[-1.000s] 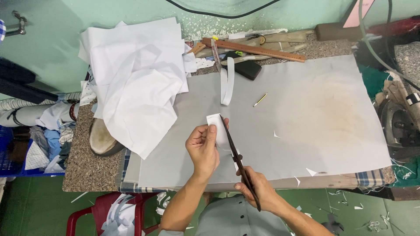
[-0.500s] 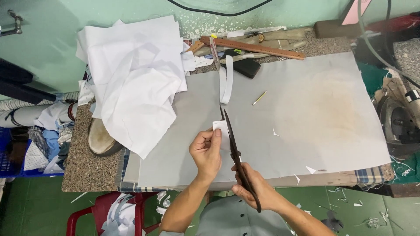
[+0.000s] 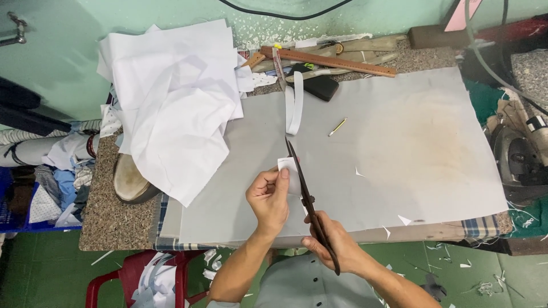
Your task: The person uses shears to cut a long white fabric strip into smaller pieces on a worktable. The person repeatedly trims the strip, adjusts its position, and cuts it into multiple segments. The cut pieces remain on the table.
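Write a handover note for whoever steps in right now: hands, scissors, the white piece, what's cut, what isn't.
Left hand: pinches a small white piece above the grey sheet on the table.
Right hand: grips the handles of long dark scissors, blades pointing away, alongside the piece's right edge.
Around: white cloth pile at far left, white strip and pencil on the sheet, wooden ruler at the back edge.
Done: small white offcuts lie on the sheet and floor.
Left: the piece is in hand at the blades; whether this cut is finished cannot be told.
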